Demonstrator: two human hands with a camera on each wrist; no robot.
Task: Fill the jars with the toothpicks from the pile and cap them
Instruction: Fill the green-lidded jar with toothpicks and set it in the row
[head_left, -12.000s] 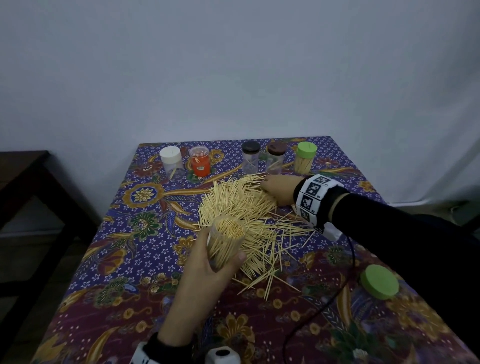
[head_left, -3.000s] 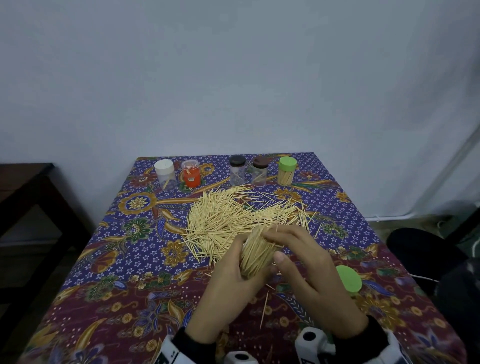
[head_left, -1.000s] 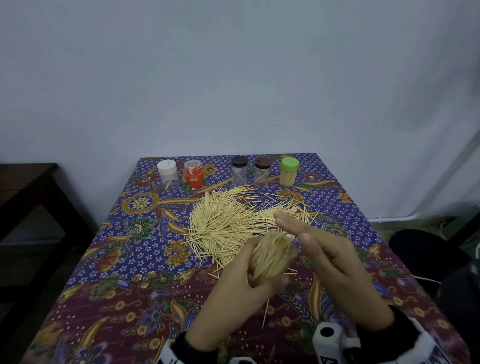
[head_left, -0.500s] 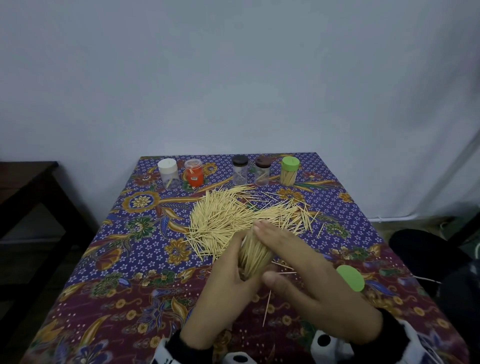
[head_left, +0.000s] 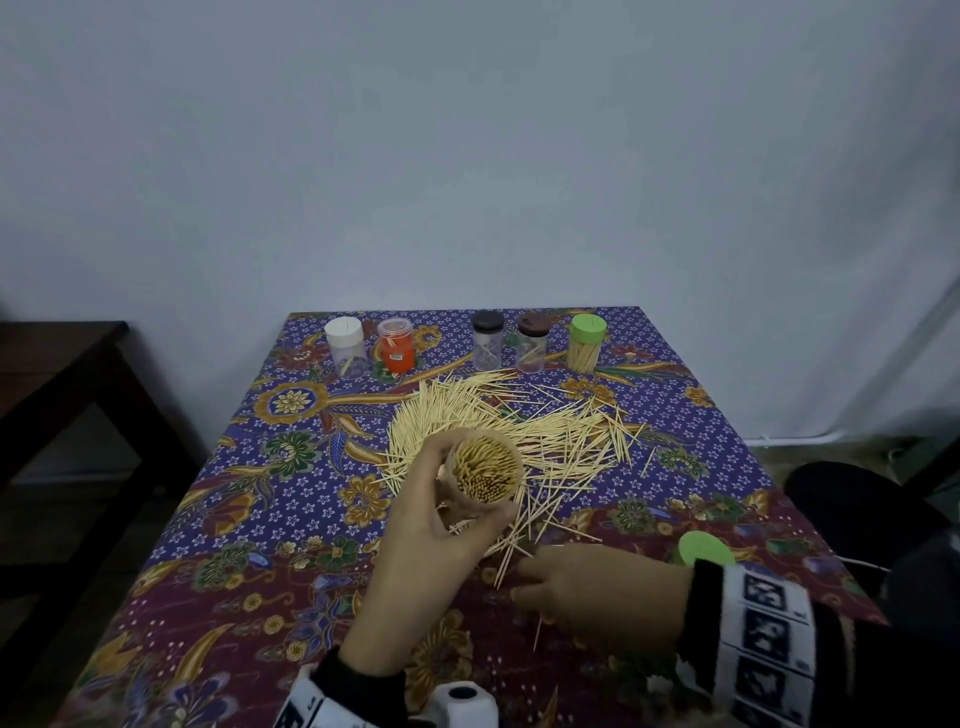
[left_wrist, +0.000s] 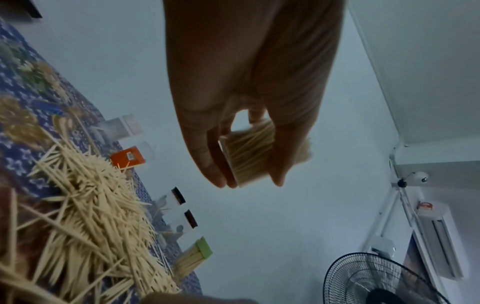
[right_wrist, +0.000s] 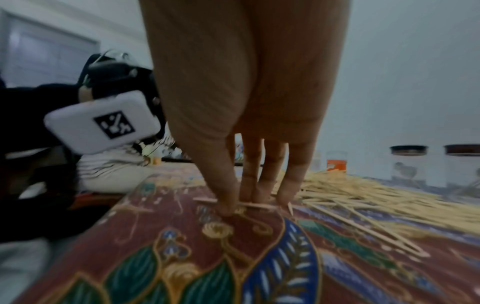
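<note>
Currently left hand (head_left: 441, 525) grips packed jar (head_left: 485, 475) by its wall; right hand (right_wrist: 249, 181) fingertips pinch one toothpick (right_wrist: 249, 205) off cloth — light, stiff, slippery, best taken mid-shaft

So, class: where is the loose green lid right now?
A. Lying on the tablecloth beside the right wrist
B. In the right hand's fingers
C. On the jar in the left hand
A: the green lid lies flat on the tablecloth, and the jar is uncapped.
</note>
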